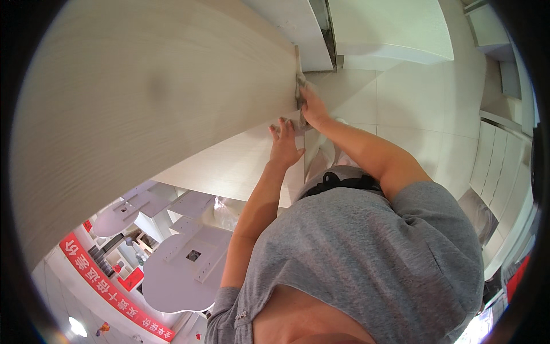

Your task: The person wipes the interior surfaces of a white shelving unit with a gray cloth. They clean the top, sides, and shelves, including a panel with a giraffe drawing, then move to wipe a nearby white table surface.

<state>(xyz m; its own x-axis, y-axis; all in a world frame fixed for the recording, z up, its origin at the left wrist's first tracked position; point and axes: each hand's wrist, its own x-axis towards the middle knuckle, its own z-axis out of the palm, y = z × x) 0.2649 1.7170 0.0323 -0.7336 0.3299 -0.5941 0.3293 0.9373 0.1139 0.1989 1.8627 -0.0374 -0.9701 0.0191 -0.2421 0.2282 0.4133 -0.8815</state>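
My left hand (285,146) rests with fingers spread on a pale wood-grain board (232,161). My right hand (313,105) is bent around what looks like a greyish cloth (300,81). It presses this against the narrow edge of a large pale wood-grain panel (163,81). Both hands are close together where the panel's edge meets the board. My right fingertips are partly hidden by the cloth and edge.
Pale cabinet parts (391,28) stand ahead at the upper right, above a tiled floor (408,94). A drawer unit (494,167) is at the right. To the left are cloud-shaped lilac panels (189,275) and a red banner (111,292) bearing writing.
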